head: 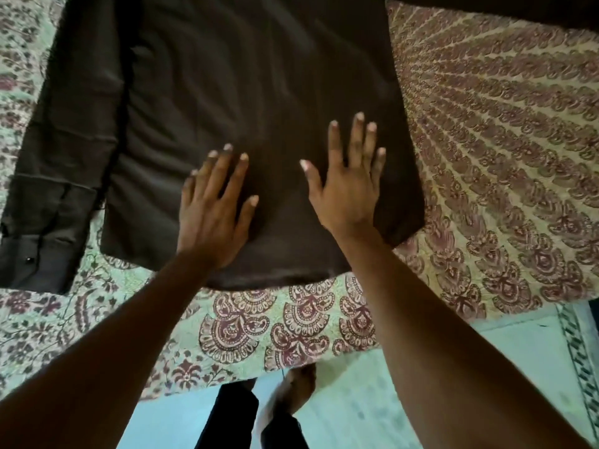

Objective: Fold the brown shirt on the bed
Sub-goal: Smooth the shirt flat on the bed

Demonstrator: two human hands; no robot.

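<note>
The brown shirt (246, 79) lies spread flat on the bed, its hem towards me. One long sleeve (55, 176) lies straight down the left side, its buttoned cuff at the lower left. My left hand (214, 209) presses flat on the lower part of the shirt, fingers straight and spread. My right hand (348, 183) lies flat beside it near the shirt's lower right corner, fingers also straight. The shirt's upper part runs out of view at the top.
The bed (291, 322) is covered with a paisley-patterned sheet in cream and maroon. Its near edge runs just below my forearms. A pale tiled floor (502, 351) lies beyond the edge, with my foot (291, 393) on it. A dark strip (518, 8) crosses the top right.
</note>
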